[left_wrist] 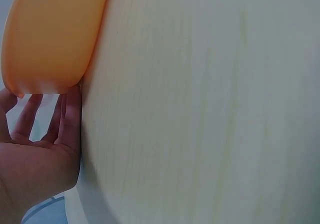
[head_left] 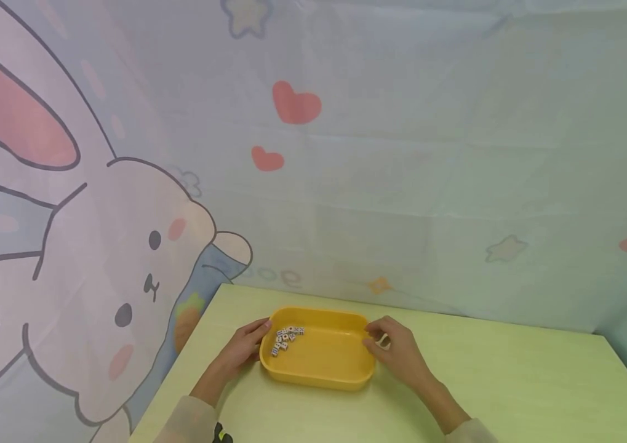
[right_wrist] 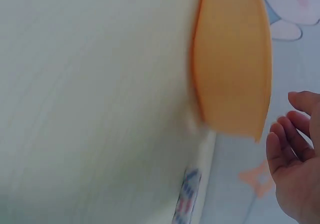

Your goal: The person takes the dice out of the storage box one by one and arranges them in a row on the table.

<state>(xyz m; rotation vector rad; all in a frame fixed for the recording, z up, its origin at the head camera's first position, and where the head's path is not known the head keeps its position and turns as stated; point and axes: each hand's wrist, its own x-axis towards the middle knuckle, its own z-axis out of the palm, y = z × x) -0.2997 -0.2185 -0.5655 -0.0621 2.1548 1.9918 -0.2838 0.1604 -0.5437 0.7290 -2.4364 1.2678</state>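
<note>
Fingers (left_wrist: 30, 115) of the left hand (head_left: 243, 346) lie nearly straight against the left end of the tray (head_left: 324, 375), thumb near the rim; they press or touch it and do not curl round it. The right hand (head_left: 396, 351) sits at the tray's right end with fingers loosely bent toward the rim. In the right wrist view those fingers (right_wrist: 290, 139) stand just apart from the tray's edge, so whether they touch it cannot be told.

The yellow tray is a shallow rounded rectangle on the pale green table (head_left: 512, 381), near the table's far left corner. Its long axis runs left to right across the person, tilted slightly, with the left end a little farther away. It sits flat, open side up.

Small white dice (head_left: 285, 337) lie clustered in the tray's left part, close to the left hand. Both forearms come in from the near edge, angled inward toward the tray, sleeves at the wrists. Behind the table hangs a curtain (head_left: 402, 154) printed with a rabbit, hearts and stars.
</note>
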